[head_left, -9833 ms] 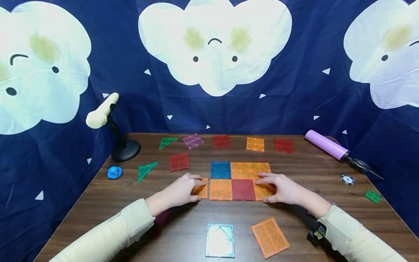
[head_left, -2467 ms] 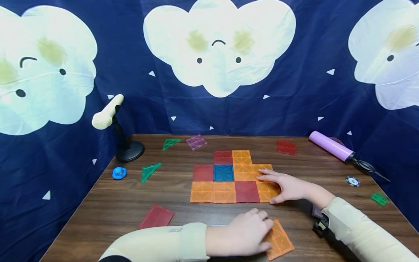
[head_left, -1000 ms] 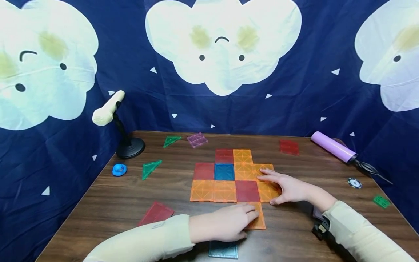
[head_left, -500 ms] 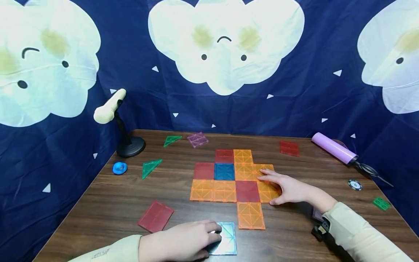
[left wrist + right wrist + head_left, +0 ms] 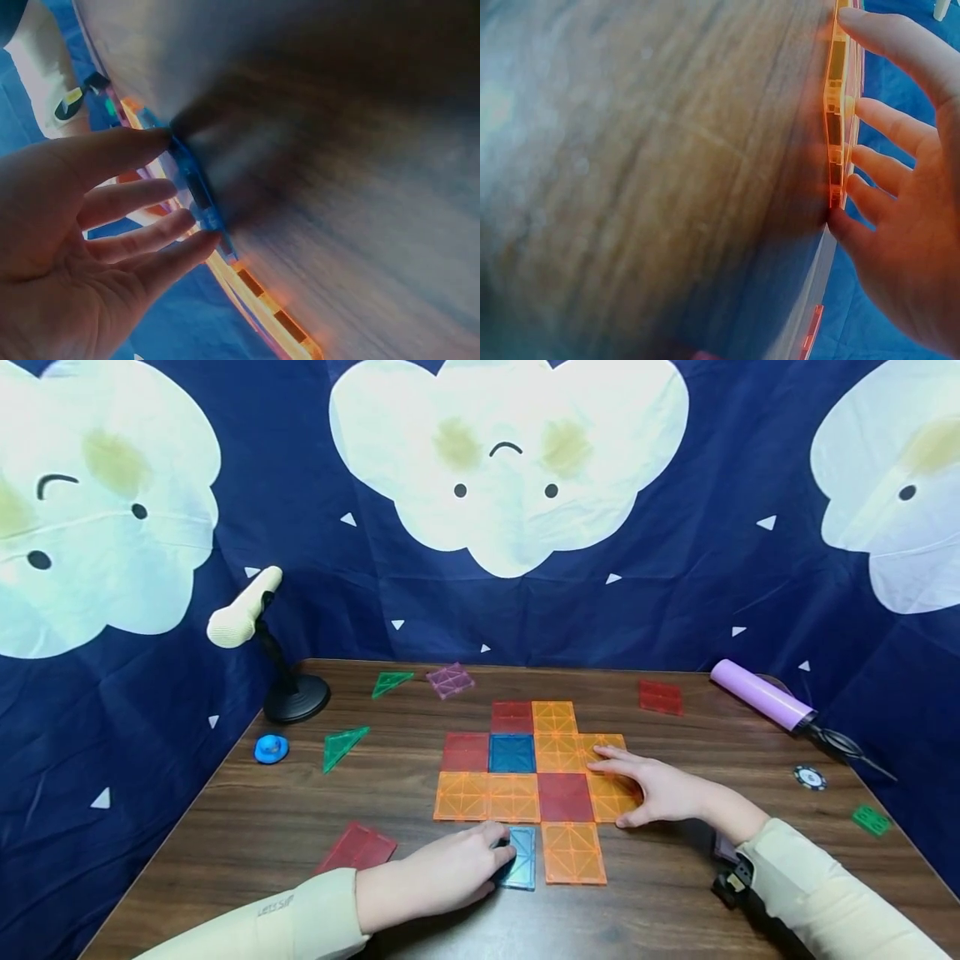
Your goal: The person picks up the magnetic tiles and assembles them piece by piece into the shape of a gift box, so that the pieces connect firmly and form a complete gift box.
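Between the thumb and fingers of my left hand (image 5: 438, 875) is a light blue magnetic tile (image 5: 522, 857), lying just below the joined tiles in the head view. In the left wrist view the thumb and fingertips meet the edge of this blue tile (image 5: 196, 184). My right hand (image 5: 663, 789) rests with spread fingers on the orange tiles (image 5: 609, 785) at the pattern's right side; its thumb touches their near edge. The pattern joins orange, red and blue squares around a dark blue tile (image 5: 512, 753). An orange tile (image 5: 574, 854) adjoins the red tile (image 5: 566, 797) from below.
A loose red tile (image 5: 356, 847) lies partly behind the left forearm. Green triangles (image 5: 345, 747), a purple tile (image 5: 450, 681) and a red tile (image 5: 661, 697) are scattered around. A microphone stand (image 5: 296, 697), blue toy (image 5: 271, 748), purple cylinder (image 5: 761, 695), chip (image 5: 810, 777) and green brick (image 5: 871, 820) line the sides.
My left hand let go of the orange tile below the red one, took the light blue tile and moved it up towards the pattern. My right hand stays in place.
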Motion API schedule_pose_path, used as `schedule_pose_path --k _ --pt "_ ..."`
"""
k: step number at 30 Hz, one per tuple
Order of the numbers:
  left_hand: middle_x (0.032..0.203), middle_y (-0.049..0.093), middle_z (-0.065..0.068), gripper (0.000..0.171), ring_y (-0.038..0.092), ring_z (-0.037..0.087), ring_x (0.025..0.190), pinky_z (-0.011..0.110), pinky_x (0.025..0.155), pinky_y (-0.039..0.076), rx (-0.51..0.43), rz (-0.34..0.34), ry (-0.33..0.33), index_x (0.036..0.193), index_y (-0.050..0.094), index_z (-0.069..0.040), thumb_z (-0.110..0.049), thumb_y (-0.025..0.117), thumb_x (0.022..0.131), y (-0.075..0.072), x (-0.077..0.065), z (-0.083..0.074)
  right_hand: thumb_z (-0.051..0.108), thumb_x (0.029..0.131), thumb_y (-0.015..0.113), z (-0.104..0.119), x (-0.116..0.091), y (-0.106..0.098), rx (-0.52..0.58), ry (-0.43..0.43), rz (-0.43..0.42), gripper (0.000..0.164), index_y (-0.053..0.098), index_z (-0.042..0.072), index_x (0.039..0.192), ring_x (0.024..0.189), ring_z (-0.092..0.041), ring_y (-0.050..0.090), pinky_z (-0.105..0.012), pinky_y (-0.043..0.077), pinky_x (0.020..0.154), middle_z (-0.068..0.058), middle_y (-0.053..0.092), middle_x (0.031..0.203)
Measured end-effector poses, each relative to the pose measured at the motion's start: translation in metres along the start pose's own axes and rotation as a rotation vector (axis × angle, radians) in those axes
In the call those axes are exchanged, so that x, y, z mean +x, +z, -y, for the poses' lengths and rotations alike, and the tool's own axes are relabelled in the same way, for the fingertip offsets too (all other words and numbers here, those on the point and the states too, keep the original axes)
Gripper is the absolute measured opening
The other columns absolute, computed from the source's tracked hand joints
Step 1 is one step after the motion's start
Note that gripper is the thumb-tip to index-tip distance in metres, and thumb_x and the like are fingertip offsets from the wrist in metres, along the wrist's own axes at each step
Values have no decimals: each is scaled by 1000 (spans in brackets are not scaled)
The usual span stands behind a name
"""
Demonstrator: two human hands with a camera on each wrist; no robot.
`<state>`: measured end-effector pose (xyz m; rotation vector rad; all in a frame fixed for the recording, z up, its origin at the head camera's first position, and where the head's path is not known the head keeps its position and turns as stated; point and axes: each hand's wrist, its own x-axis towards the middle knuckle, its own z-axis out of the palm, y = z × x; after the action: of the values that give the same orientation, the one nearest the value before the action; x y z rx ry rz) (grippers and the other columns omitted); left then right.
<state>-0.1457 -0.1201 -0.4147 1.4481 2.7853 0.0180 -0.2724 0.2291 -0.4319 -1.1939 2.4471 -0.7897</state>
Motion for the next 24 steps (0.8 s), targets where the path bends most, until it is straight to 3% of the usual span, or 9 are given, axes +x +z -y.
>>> schedule_pose_path --k 7,13,15,20,24 --pt "114 63 4 33 60 9 104 20 81 53 -19 9 -1 116 73 -8 -20 83 87 -3 7 2 35 83 82 4 0 -2 -3 -2 5 81 49 4 150 144 -55 25 -74 27 107 -29 29 160" --pt "117 63 6 35 61 11 108 21 86 53 -59 16 -17 119 71 -5 -16 81 87 -5 10 -1 34 83 82 5 0 -3 -5 4 1 81 49 3 150 143 -55 25 -74 27 107 -30 29 160" --pt "113 63 4 34 61 10 103 22 83 53 -70 18 -34 116 72 -6 -17 82 86 -4 13 -3 35 83 81 5 -2 -2 -5 1 -1 81 49 4 150 143 -56 25 -75 27 106 -30 29 160" --pt "114 61 2 45 58 14 103 28 86 53 -25 43 -92 118 69 -10 -37 83 85 -6 22 -8 34 83 82 4 0 -2 1 8 0 81 48 4 150 144 -56 23 -75 24 107 -29 27 160" --pt "134 56 8 72 52 21 121 34 98 50 -5 73 -108 136 62 -8 -57 77 85 -3 39 -11 32 84 82 8 0 -1 24 51 -31 81 47 2 150 145 -55 22 -73 23 109 -30 26 161"
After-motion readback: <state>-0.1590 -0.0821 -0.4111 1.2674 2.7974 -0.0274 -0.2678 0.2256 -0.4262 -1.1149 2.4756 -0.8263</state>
